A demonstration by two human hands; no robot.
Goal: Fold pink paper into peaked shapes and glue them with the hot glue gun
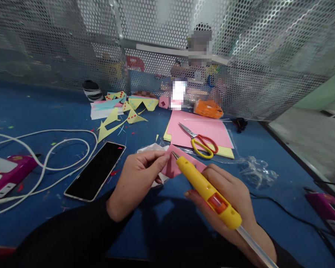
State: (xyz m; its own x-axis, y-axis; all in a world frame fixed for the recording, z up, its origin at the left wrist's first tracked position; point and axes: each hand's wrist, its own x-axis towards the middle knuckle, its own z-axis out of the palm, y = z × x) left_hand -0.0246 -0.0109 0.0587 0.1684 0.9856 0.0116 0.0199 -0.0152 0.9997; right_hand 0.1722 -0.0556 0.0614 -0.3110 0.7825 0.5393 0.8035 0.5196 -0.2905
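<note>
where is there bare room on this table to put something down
Mostly bare: far left of the blue table, beyond the white cable, left of the yellow cutouts. Smaller: between the clear plastic and the table's right edge. Crowded: the middle, with pink sheets, scissors, both hands.

Blue table (58, 117), perforated metal partition (162, 22) (silvery)

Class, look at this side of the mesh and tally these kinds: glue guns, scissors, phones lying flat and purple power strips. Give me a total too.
Glue gun: 1
Scissors: 1 pair
Phone lying flat: 1
Purple power strips: 2
Total: 5
</note>
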